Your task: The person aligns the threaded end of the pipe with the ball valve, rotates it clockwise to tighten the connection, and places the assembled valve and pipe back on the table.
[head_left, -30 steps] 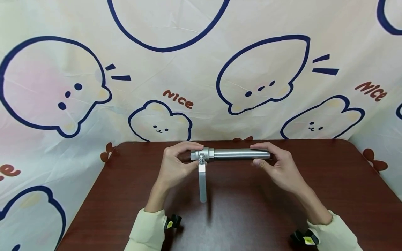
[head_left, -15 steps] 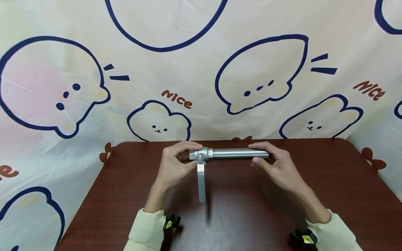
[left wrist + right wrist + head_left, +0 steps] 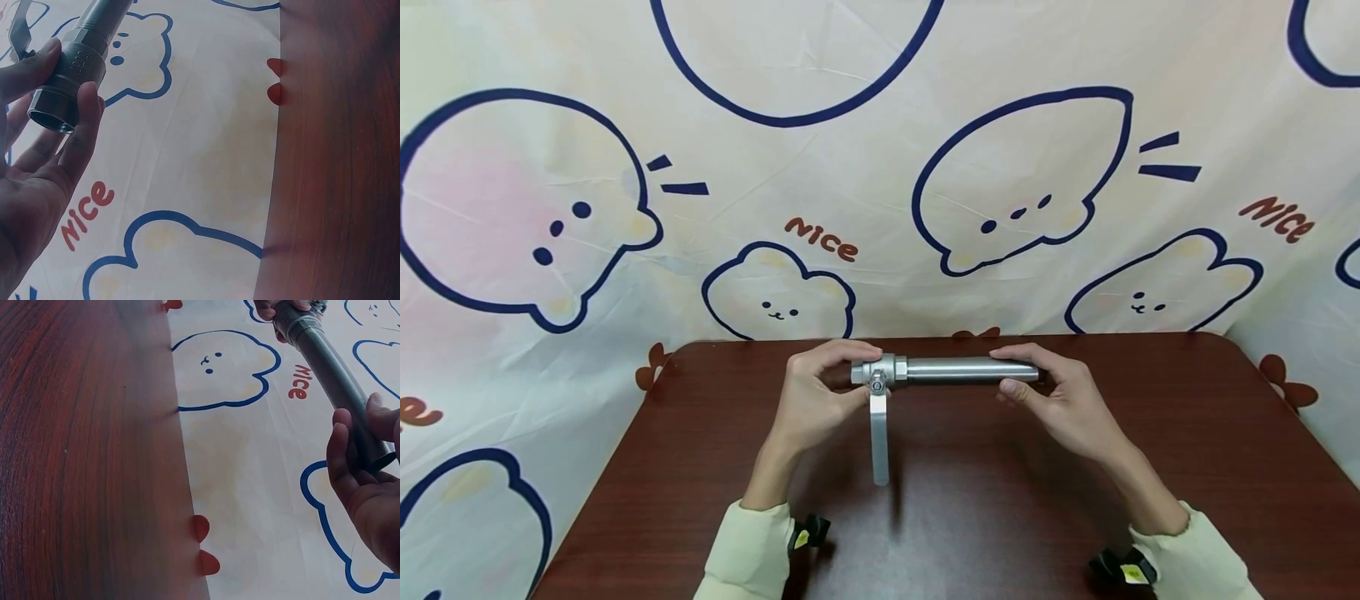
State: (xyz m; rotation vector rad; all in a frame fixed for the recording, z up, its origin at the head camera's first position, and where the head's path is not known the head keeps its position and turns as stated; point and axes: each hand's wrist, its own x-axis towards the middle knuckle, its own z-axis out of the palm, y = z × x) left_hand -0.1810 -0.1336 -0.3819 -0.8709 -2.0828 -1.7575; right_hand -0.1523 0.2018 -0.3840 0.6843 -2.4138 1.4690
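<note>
Valve (image 3: 889,367), pipe (image 3: 958,371) barely moved from second ago: likely steady hold. Left hand (image 3: 812,400) grips valve; right hand (image 3: 1075,408), right of valve, grips pipe's far end. Joint (image 3: 906,370) seating unclear.

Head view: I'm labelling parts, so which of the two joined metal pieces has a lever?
The valve in the left hand: a flat lever juts from it; the smooth pipe in the right hand has none.

Pale cloth (image 3: 880,183) with blue-outlined cartoon heads (image 3: 1022,183) and reddish "Nice" lettering (image 3: 822,239) fills the upper frame; a shiny dark-brown table (image 3: 977,475) spans the lower part.
</note>
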